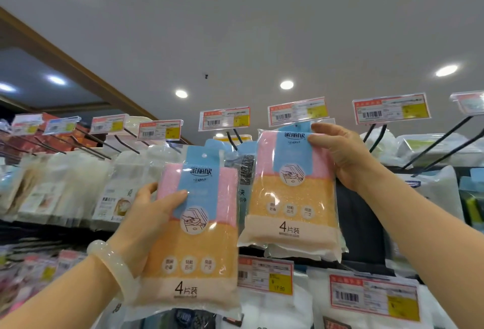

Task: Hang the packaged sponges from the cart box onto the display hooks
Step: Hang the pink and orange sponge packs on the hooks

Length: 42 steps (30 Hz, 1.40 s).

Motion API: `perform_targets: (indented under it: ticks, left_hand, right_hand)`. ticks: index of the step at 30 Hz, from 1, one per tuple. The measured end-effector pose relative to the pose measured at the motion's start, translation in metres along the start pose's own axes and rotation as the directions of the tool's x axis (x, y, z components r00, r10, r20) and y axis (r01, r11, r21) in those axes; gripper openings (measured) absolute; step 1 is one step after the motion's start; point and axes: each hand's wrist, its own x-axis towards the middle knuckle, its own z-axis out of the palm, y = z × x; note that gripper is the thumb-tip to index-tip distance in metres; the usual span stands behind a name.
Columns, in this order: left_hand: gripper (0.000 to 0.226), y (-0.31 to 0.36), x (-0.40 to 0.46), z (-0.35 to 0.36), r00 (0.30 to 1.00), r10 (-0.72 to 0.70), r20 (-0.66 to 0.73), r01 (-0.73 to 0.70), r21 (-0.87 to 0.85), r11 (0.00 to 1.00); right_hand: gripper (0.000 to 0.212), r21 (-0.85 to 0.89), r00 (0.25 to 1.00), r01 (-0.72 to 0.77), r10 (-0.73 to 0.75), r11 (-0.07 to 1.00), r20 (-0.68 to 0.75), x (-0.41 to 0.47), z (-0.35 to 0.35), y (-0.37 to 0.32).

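Note:
Two sponge packs, each pink, orange and cream with a blue header card, are raised before the top row of display hooks. My left hand (153,220) grips the lower left pack (201,255) by its left edge, thumb on the front. My right hand (340,155) grips the upper right pack (290,197) at its header, just under a price-tagged hook (297,113). More packs of the same kind lie behind the right one. The cart box is out of view.
Black hooks with price tags (225,119) run along the top row, bearing white and clear packaged goods (65,187). A second row of tags (264,275) and white packs sits below. A dark scourer pack (245,168) hangs between the two sponge packs.

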Motion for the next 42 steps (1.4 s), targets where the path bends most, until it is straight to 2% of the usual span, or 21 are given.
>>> perform_targets:
  ticks: [2, 5, 8, 14, 19, 23, 29, 34, 36, 38, 40, 42]
  left_hand:
    - [0.055, 0.001, -0.001, -0.004, 1.0, 0.001, 0.006, -0.001, -0.032, 0.999]
    - [0.056, 0.002, -0.004, -0.005, 1.0, 0.015, 0.021, -0.014, -0.048, 0.999]
    - [0.054, 0.003, -0.006, -0.002, 0.999, 0.032, 0.042, -0.029, -0.052, 0.998]
    - [0.053, 0.009, -0.011, 0.01, 0.996, 0.036, 0.087, -0.032, -0.046, 0.998]
    - [0.037, 0.011, -0.013, 0.02, 0.993, 0.062, 0.1, -0.059, -0.034, 0.998]
    - [0.035, 0.011, -0.011, 0.023, 0.992, 0.08, 0.1, -0.078, -0.019, 0.997]
    - [0.034, 0.01, -0.011, 0.025, 0.991, 0.077, 0.106, -0.075, -0.025, 0.997]
    - [0.036, 0.011, -0.011, 0.031, 0.987, 0.086, 0.134, -0.08, -0.047, 0.996]
    - [0.036, 0.011, -0.011, 0.033, 0.985, 0.086, 0.147, -0.078, -0.061, 0.995]
    - [0.036, 0.012, -0.012, 0.035, 0.984, 0.082, 0.158, -0.07, -0.076, 0.995]
    - [0.035, 0.011, -0.012, 0.036, 0.983, 0.081, 0.164, -0.066, -0.097, 0.993]
    - [0.035, 0.01, -0.012, 0.037, 0.982, 0.089, 0.165, -0.073, -0.101, 0.992]
  right_hand:
    - [0.028, 0.017, 1.0, 0.014, -0.014, 1.0, -0.003, 0.0, 0.0, -0.001]
    - [0.028, -0.053, 1.0, 0.01, -0.01, 0.999, 0.003, -0.001, -0.001, -0.003]
    - [0.016, -0.09, 1.0, 0.011, -0.011, 0.996, -0.007, -0.001, -0.002, -0.005]
    - [0.015, -0.11, 0.999, -0.012, 0.008, 0.994, -0.037, -0.001, -0.005, -0.009]
    - [0.014, -0.138, 0.999, -0.017, 0.011, 0.99, -0.043, -0.004, -0.005, -0.012]
    - [0.014, -0.173, 0.999, -0.019, 0.012, 0.985, -0.039, -0.005, -0.004, -0.014]
    - [0.017, -0.251, 0.999, -0.029, 0.023, 0.968, -0.026, -0.003, -0.002, -0.014]
    - [0.038, -0.314, 0.992, -0.122, 0.111, 0.942, -0.052, -0.003, -0.005, -0.002]
    - [0.054, -0.422, 0.988, -0.151, 0.125, 0.894, -0.088, 0.0, -0.004, 0.004]
    - [0.067, -0.637, 0.982, -0.146, 0.034, 0.757, -0.184, 0.002, -0.002, 0.012]
    - [0.064, -0.803, 0.957, -0.03, -0.215, 0.595, -0.195, -0.004, 0.004, 0.021]
    - [0.05, -0.893, 0.898, 0.187, -0.439, 0.409, -0.014, -0.016, 0.01, 0.029]
